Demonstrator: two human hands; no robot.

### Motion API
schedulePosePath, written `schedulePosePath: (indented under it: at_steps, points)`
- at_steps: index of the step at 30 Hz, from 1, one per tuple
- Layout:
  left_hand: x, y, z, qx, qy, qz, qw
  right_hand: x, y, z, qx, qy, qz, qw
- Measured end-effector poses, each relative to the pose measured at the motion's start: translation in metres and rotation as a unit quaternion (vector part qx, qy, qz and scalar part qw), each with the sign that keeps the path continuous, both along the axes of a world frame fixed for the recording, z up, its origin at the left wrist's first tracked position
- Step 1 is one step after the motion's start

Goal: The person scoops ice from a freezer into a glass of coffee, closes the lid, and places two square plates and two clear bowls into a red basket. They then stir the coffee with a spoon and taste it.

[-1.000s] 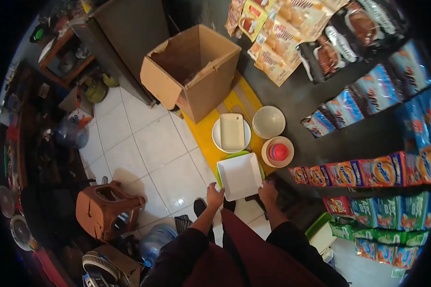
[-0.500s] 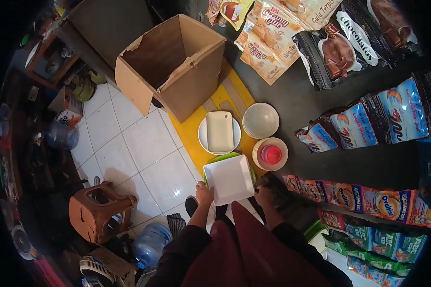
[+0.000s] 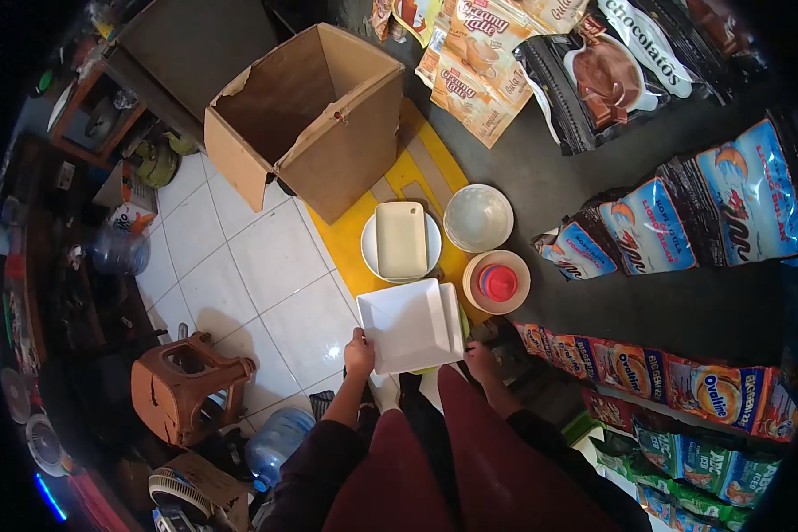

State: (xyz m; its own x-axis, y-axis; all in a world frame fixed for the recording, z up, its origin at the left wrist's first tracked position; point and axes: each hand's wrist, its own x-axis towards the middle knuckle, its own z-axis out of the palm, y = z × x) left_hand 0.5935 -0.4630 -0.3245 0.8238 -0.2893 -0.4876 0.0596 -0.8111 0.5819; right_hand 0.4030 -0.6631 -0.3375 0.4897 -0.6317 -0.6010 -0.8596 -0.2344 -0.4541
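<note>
My left hand (image 3: 359, 353) grips the left edge of a white square plate (image 3: 402, 330), thumb near the rim. Under it a second white plate (image 3: 453, 321) shows along the right side, with a bit of a green item (image 3: 466, 324) below. My right hand (image 3: 481, 362) is closed at the lower right corner of this stack; its fingertips are partly hidden. Just beyond, a cream rectangular tray (image 3: 402, 239) lies on a round white plate (image 3: 370, 251). Beside them stand a pale bowl (image 3: 478, 218) and cream bowls (image 3: 521, 294) with red and blue small items (image 3: 497, 283) inside.
An open cardboard box (image 3: 346, 146) stands on the yellow surface (image 3: 341, 259). Hanging sachet strips (image 3: 647, 226) line the right side. A brown plastic stool (image 3: 182, 390) and a blue water jug (image 3: 279, 443) are on the tiled floor (image 3: 262, 266) at left.
The top white plate has shifted left with my left hand, uncovering the right side of the plate below. My right hand stays near the stack's corner. The whole view has shifted slightly.
</note>
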Motion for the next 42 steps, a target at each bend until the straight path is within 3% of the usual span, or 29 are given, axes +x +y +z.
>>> schedulePosePath:
  at_steps: [4,6,9,14,16,17,18,19,20,22,25,27,28,31,33,35,38,40,42]
  points:
    - [0.011,0.028,0.039,-0.062,-0.014,0.023,0.998,0.016,0.006,0.003,-0.012,0.028,-0.013,0.999]
    - [0.014,0.059,0.039,-0.044,-0.009,0.037,0.998,0.016,0.01,-0.009,-0.092,-0.004,-0.02,0.996]
    - [0.016,0.095,0.058,-0.17,0.035,0.188,0.967,0.015,0.007,-0.028,-0.095,-0.001,0.013,0.995]
    - [0.011,0.14,0.081,-0.232,0.047,0.301,0.924,0.026,-0.003,-0.02,-0.097,0.05,0.029,0.994]
    - [0.006,0.15,0.097,-0.276,0.054,0.367,0.886,0.037,-0.008,0.012,-0.158,0.108,0.213,0.958]
    - [0.003,0.16,0.094,-0.272,0.052,0.375,0.885,0.042,-0.011,0.031,-0.162,0.104,0.218,0.957]
    - [0.001,0.166,0.103,-0.275,0.049,0.378,0.883,0.051,-0.012,0.058,0.055,0.109,0.152,0.981]
    - [-0.001,0.171,0.115,-0.281,0.07,0.391,0.873,0.058,-0.012,0.077,0.269,0.11,0.078,0.954]
    - [-0.002,0.175,0.128,-0.288,0.091,0.404,0.864,0.062,-0.01,0.088,0.265,0.108,0.081,0.955]
    - [-0.003,0.188,0.16,-0.287,0.096,0.397,0.866,0.066,-0.004,0.108,0.367,-0.047,-0.046,0.928]
    - [-0.004,0.222,0.2,-0.287,0.039,0.36,0.887,0.092,-0.008,0.137,0.323,-0.092,-0.051,0.94]
    - [-0.005,0.245,0.236,-0.266,0.008,0.366,0.892,0.116,-0.009,0.189,0.307,-0.085,0.052,0.947]
    - [-0.006,0.252,0.259,-0.276,-0.006,0.389,0.879,0.132,-0.006,0.213,0.288,-0.083,0.139,0.944]
    - [-0.009,0.289,0.29,-0.253,-0.051,0.475,0.841,0.178,0.02,0.264,0.302,-0.119,0.221,0.92]
    - [-0.004,0.309,0.305,-0.401,-0.113,0.486,0.768,0.209,0.045,0.273,0.289,-0.148,0.285,0.902]
    - [0.008,0.331,0.315,-0.444,-0.117,0.515,0.724,0.237,0.077,0.267,0.386,-0.214,0.257,0.86]
    - [0.036,0.365,0.318,-0.503,-0.122,0.55,0.655,0.277,0.143,0.267,0.437,-0.241,0.221,0.838]
    - [0.065,0.387,0.324,-0.521,-0.133,0.568,0.623,0.307,0.193,0.279,0.429,-0.2,0.226,0.851]
    - [0.092,0.412,0.336,-0.492,-0.169,0.599,0.608,0.33,0.25,0.293,0.503,-0.24,0.112,0.822]
